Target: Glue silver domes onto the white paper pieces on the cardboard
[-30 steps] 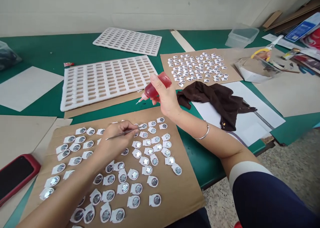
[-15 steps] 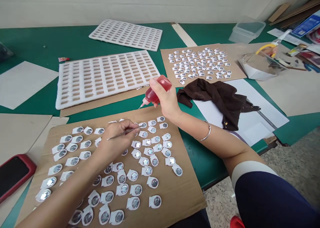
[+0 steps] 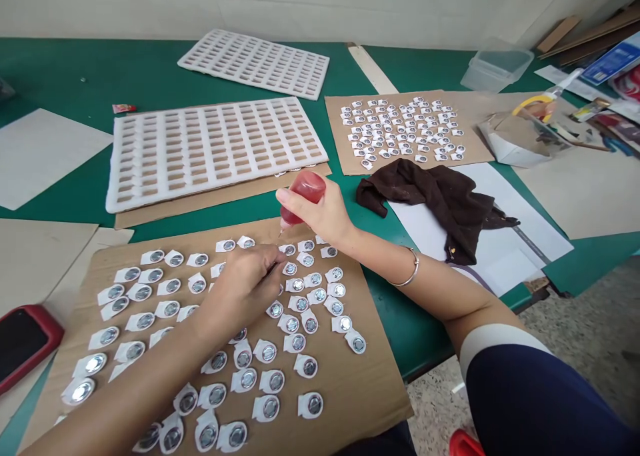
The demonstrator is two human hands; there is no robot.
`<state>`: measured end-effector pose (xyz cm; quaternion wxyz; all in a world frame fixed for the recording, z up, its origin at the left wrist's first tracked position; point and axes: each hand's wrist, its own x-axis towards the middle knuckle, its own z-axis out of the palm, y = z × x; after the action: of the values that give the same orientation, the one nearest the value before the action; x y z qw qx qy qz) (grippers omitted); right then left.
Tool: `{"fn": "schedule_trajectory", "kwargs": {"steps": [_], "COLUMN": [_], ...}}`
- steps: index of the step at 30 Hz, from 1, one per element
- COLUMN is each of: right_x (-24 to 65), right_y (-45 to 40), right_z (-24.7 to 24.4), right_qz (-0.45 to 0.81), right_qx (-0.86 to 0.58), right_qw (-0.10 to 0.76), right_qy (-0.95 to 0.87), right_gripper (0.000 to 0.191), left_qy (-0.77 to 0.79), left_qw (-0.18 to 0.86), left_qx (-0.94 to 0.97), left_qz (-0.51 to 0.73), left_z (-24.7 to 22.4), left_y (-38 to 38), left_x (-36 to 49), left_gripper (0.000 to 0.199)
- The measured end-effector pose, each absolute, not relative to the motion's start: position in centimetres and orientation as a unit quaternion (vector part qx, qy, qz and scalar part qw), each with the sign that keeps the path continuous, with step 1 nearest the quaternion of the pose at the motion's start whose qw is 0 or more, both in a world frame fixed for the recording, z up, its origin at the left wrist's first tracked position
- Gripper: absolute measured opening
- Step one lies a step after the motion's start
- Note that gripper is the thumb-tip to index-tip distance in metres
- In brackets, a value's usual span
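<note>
A brown cardboard sheet in front of me bears several white tabs with round silvery discs. My right hand grips a small red bottle, its nozzle pointing down over the sheet's far edge, close to a disc. My left hand is closed just left of that disc, low over the sheet. The thin metal tool it held a moment earlier is mostly hidden by the fingers now.
Two white slotted trays lie beyond the sheet. A second cardboard with similar pieces is at the back right, near a dark brown cloth and a container with yellow-handled scissors. A red-cased phone lies left.
The bottle has tipped more upright, its nozzle nearer the sheet. My left hand has turned and moved slightly, hiding the thin tool. The view has shifted a little.
</note>
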<state>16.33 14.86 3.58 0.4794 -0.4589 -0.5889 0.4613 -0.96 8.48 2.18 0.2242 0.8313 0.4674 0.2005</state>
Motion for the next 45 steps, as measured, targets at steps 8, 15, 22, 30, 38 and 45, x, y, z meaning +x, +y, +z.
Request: {"fn": "schedule_trajectory", "kwargs": {"steps": [8, 15, 22, 30, 38, 45], "right_x": [16.1, 15.8, 15.6, 15.5, 15.4, 15.3], "right_y": [14.6, 14.0, 14.0, 14.2, 14.1, 14.1], "right_z": [3.1, 3.3, 2.7, 1.9, 1.8, 1.7], "right_qz": [0.546, 0.412, 0.384, 0.370, 0.367, 0.350], "right_qx": [-0.418, -0.471, -0.454, -0.433, -0.430, -0.425], "right_qw": [0.455, 0.421, 0.398, 0.397, 0.400, 0.412], "right_qy": [-0.566, -0.657, -0.698, -0.719, -0.722, -0.726], "right_gripper": [0.043, 0.037, 0.037, 0.036, 0.036, 0.035], "left_qy": [0.382, 0.348, 0.350, 0.357, 0.349, 0.350], "left_qw": [0.124, -0.094, -0.222, -0.228, -0.215, -0.214], "left_qx": [0.890, 0.920, 0.902, 0.897, 0.903, 0.900], "left_qz": [0.217, 0.155, 0.121, 0.130, 0.130, 0.151], "left_z": [1.8, 1.4, 0.7, 0.7, 0.6, 0.4], "left_y": [7.4, 6.2, 5.7, 5.5, 5.5, 5.5], "left_x": [-0.5, 1.4, 2.7, 2.9, 2.7, 2.6], "left_gripper": [0.019, 0.027, 0.031, 0.032, 0.030, 0.025]}}
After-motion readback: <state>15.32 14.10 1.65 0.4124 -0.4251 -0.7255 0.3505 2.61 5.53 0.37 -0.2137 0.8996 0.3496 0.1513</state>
